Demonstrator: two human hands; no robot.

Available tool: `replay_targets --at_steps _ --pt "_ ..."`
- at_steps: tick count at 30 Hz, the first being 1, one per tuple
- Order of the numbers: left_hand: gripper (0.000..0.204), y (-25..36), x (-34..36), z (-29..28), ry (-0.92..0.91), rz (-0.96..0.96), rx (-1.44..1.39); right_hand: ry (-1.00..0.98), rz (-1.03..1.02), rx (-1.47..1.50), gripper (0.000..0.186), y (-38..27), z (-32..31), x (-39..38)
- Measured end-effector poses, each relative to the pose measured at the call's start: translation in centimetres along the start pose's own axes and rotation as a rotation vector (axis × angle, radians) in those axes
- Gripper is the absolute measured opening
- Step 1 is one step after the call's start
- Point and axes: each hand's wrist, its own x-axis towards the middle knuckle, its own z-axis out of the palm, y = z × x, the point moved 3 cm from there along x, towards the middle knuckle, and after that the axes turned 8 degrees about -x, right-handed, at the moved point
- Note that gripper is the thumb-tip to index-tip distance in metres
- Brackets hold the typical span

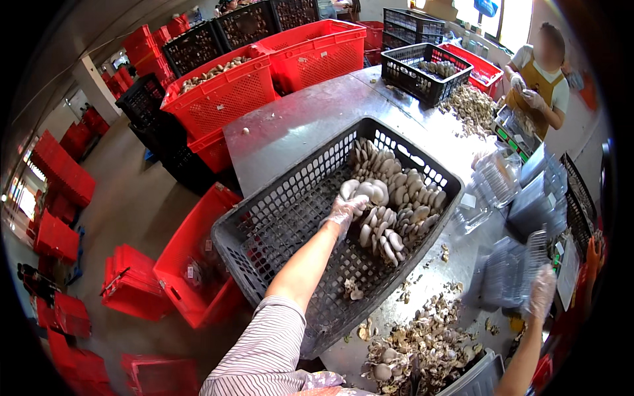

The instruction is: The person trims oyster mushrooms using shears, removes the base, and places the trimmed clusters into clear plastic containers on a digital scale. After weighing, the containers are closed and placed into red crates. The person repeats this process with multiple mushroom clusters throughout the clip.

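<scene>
My left hand (345, 212), in a thin clear glove, is closed around a cluster of grey oyster mushrooms (374, 190) inside a large black crate (264, 264). More oyster mushrooms (409, 211) lie in rows along the crate's right side, and a small piece sits on its bare bottom. My right hand (543, 290), also gloved, grips the edge of a clear plastic box (536, 249) at the right. That box stands against a stack of similar clear boxes (505, 274); the fingertips are partly hidden.
Mushroom trimmings (422, 340) cover the near metal table (297, 132). More clear boxes (538, 198) stand at the right. Across the table, a gloved co-worker (538, 92) stands by a scale (512, 138) and a mushroom heap (467, 109). Red crates (224, 92) line the far left edge.
</scene>
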Motion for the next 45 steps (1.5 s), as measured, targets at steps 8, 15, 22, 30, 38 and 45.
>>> replay_targets --at_steps 8,15,22,30,38,45 --pt "0.033 4.5 -2.0 1.9 -0.094 -0.118 0.141 -0.118 0.021 0.089 0.017 2.1 -18.7 -10.3" --pt "0.067 2.9 0.5 0.5 -0.104 -0.269 0.204 -0.296 -0.135 -0.277 0.012 -2.2 -27.6 -25.1" --pt "0.031 6.8 -1.2 2.9 -0.112 -0.130 0.339 -0.417 0.003 -0.489 0.017 -1.4 -26.6 -34.9" --pt "0.032 10.7 -3.0 1.7 -0.058 -0.261 0.335 -0.276 0.111 -0.303 0.033 -4.5 -28.8 -32.1" --pt "0.067 13.4 -6.9 1.3 -0.190 -0.231 0.013 0.113 0.221 -0.006 0.037 -5.4 -27.1 -29.1" --pt "0.053 12.9 -17.4 10.1 -0.395 -0.188 -0.169 -0.462 0.441 1.259 0.038 -21.2 -19.1 -21.0"
